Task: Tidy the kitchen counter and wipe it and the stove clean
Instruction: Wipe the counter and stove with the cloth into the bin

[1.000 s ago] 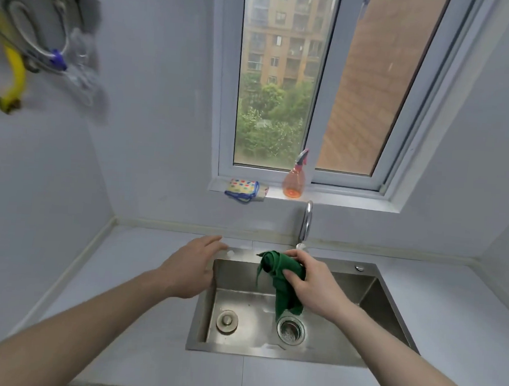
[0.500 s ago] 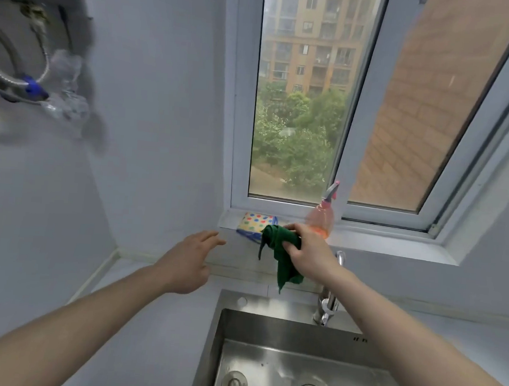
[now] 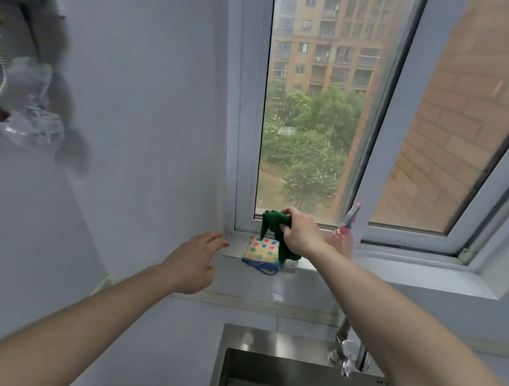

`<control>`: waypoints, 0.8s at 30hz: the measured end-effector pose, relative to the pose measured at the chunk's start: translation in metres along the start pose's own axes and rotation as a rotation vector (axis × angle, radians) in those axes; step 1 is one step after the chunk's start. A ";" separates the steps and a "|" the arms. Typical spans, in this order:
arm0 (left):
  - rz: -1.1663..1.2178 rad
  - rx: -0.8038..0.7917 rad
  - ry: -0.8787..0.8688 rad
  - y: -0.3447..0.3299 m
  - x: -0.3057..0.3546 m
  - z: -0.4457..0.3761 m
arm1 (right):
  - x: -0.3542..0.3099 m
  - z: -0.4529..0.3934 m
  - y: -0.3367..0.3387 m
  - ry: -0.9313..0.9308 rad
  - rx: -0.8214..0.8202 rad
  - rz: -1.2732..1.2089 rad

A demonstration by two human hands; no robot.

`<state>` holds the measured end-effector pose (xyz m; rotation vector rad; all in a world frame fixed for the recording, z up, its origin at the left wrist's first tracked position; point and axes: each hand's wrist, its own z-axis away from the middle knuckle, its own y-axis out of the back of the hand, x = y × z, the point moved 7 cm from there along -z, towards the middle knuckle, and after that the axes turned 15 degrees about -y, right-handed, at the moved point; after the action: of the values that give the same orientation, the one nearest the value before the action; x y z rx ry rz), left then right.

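one green cloth (image 3: 275, 224) hangs lengthwise down from right hand (image 3: 300, 233) over windowsill (image 3: 392, 273).

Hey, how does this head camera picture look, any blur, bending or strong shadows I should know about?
Head view: daylight from the window lights the scene softly; the plastic bag at the left edge is smeared and throws a dark shadow on the wall; the wide lens bends the window frame outward; the green cloth in the right hand is fairly sharp.
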<state>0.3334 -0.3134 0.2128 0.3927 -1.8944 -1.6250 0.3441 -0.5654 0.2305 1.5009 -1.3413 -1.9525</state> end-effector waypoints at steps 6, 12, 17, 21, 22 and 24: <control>0.017 -0.004 -0.014 -0.008 -0.034 -0.023 | -0.002 -0.039 -0.050 -0.034 -0.003 0.034; 0.044 -0.051 -0.017 -0.030 -0.060 -0.035 | 0.018 -0.048 -0.118 -0.035 -0.056 0.120; 0.067 -0.096 -0.024 -0.046 -0.070 -0.038 | 0.034 -0.046 -0.157 -0.035 -0.206 0.362; 0.070 -0.075 -0.074 -0.048 -0.064 -0.036 | 0.024 -0.031 -0.141 -0.010 -0.175 0.365; 0.072 -0.066 -0.079 -0.049 -0.063 -0.035 | 0.020 -0.023 -0.133 0.004 -0.146 0.350; 0.090 -0.053 -0.096 -0.048 -0.057 -0.030 | 0.016 -0.003 -0.121 0.013 -0.089 0.321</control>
<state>0.3883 -0.3134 0.1538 0.2078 -1.9065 -1.6568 0.3725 -0.5178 0.1221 1.1717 -1.3731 -1.7708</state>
